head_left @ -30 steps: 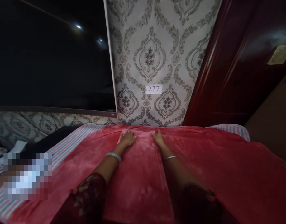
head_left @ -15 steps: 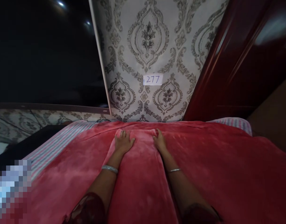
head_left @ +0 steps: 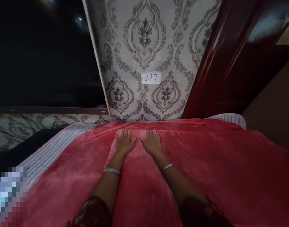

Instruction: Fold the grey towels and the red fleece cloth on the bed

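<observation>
A red plush blanket (head_left: 139, 176) lies before me, with a long, narrow folded strip running away from me down its middle. My left hand (head_left: 125, 143) rests flat on the far left end of this strip, fingers spread. Across from it, my right hand (head_left: 152, 143) lies flat on the strip's far right end, its fingers stretched out. Both palms press on the plush cloth, and neither hand grasps anything. A bangle circles each wrist.
Beneath the blanket, a striped cloth (head_left: 57, 148) shows at the left and far right. A large dark television screen (head_left: 45, 56) stands at the left. Patterned wallpaper behind carries a paper label (head_left: 151, 77) reading 277. A glossy dark-red wooden panel (head_left: 220, 63) rises at the right.
My right hand has moved left from the strip's right edge onto its top and flattened out. My left hand stays nearly in place. The view has shifted slightly.
</observation>
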### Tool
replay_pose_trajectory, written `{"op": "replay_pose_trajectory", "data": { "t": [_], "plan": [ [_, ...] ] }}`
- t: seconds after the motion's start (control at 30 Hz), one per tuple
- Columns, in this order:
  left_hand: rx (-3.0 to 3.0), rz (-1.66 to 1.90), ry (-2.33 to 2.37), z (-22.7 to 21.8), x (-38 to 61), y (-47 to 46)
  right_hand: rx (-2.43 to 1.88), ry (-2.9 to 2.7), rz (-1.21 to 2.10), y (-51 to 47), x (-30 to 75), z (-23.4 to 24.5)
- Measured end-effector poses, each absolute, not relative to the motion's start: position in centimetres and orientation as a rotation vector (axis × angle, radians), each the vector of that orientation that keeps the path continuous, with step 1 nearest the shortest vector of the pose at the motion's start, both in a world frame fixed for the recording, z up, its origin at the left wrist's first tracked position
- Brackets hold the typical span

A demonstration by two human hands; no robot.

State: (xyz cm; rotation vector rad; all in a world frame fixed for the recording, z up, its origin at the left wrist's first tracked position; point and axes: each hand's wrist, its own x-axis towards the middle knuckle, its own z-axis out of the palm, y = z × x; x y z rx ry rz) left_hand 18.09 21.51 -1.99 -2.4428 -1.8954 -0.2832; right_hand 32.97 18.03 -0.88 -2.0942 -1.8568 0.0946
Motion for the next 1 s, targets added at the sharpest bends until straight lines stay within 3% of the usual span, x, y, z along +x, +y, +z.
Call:
{"op": "replay_pose_trajectory", "data": {
  "t": [0.23,0.47,0.73,0.87,1.0],
  "plan": [
    [-2.337,-0.237,-2.308,-1.4,16.8,23.2,-2.137,-1.827,0.142,18.2,34.3,-3.3],
    [-2.374,-0.208,-2.358,-1.4,16.0,24.0,-2.14,-1.806,0.175,18.7,34.1,-3.5],
    [-2.37,-0.252,-2.311,1.8,16.2,21.9,-2.154,-1.908,0.446,15.8,34.4,1.5],
    [-2.464,-0.299,-2.041,2.6,15.6,16.7,-1.982,-2.036,0.286,9.9,33.1,1.6],
    [-2.613,-0.202,-1.661,-0.7,14.1,9.9,-1.917,-2.135,0.266,4.7,32.7,-1.6]
  ]
}}
